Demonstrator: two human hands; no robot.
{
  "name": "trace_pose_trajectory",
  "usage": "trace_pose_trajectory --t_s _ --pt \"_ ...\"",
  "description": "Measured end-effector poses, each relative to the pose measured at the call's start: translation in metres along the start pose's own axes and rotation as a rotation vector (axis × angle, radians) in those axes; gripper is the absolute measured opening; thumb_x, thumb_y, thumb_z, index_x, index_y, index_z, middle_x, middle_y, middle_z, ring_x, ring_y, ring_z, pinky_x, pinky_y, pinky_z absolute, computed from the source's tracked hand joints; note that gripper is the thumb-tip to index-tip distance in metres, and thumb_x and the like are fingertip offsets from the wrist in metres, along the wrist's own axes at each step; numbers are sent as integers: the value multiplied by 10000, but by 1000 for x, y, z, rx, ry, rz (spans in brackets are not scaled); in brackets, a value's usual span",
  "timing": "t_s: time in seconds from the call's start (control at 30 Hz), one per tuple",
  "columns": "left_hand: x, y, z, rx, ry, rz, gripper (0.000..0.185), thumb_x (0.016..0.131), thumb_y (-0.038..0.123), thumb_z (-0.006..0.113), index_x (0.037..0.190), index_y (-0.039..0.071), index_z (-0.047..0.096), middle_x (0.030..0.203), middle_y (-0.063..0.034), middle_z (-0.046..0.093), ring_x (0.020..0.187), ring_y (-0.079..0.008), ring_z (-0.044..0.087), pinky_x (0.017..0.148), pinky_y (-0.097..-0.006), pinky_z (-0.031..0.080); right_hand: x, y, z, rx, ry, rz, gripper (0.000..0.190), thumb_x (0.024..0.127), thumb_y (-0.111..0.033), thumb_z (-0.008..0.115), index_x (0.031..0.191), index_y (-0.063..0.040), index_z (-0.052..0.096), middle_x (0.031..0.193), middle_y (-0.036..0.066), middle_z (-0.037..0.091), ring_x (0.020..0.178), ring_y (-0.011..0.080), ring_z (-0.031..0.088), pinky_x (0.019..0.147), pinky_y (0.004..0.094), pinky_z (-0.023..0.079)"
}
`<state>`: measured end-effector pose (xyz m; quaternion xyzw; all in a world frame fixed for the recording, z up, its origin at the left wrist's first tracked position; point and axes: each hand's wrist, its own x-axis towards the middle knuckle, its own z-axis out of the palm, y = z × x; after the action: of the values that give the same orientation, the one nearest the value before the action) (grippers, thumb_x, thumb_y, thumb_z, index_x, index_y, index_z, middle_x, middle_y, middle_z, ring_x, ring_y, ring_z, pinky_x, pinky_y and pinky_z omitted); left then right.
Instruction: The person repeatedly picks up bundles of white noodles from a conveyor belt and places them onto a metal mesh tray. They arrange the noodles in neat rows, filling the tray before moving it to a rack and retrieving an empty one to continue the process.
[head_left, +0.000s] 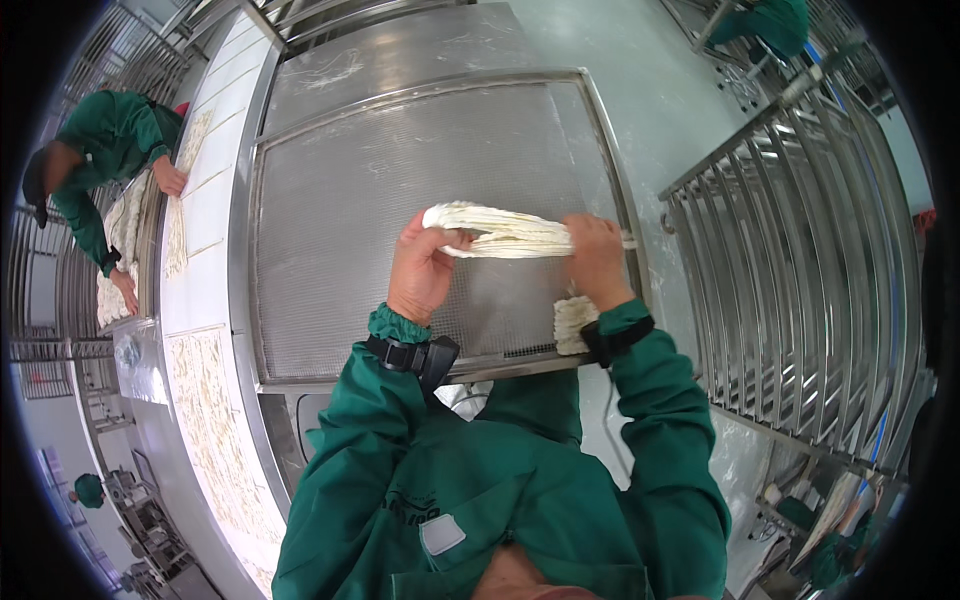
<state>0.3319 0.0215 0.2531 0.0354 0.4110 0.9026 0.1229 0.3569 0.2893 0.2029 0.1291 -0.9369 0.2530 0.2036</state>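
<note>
A bundle of pale noodle strands (510, 231) is stretched sideways between my two hands, over a framed wire-mesh tray (360, 300). My left hand (424, 262) holds its looped end, with the thumb inside the loop. Around the other end, my right hand (598, 259) is closed, and a short tip sticks out past it to the right. Below my right wrist, a folded block of noodles (574, 325) lies on the tray's near right corner, partly hidden by the sleeve and wristband.
Left of the tray runs a white conveyor belt (199, 300) carrying noodle sheets. A co-worker (112, 165) leans over its far side, hands at noodles. On the right stands a metal rack (787, 277). Behind the mesh tray is a steel surface (405, 45) with scattered strands.
</note>
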Motion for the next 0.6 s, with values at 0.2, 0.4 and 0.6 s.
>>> trace_pose_trajectory --t_s 0.2,0.4,0.6 --pt "-13 -78 -25 258 393 -239 221 806 -42 606 1026 -23 584 927 -95 661 867 -179 642 801 -327 537 -51 57 -10 -181 -196 102 330 749 -13 695 1068 -55 621 1082 139 593 1077 376 562 917 489 461" --pt "-10 -59 47 752 23 -197 358 862 54 663 1193 -40 561 1057 -88 675 933 -172 641 839 -311 523 -71 62 -35 150 -151 146 505 790 -56 728 1280 -20 609 1310 171 582 1229 370 542 1004 443 462" --pt "11 -95 120 847 -398 -362 362 910 89 645 1245 -35 586 1070 -85 695 986 -148 650 879 -305 521 -92 69 -64 349 43 333 331 837 -61 719 1159 -9 662 1181 153 643 1060 341 624 906 405 511"
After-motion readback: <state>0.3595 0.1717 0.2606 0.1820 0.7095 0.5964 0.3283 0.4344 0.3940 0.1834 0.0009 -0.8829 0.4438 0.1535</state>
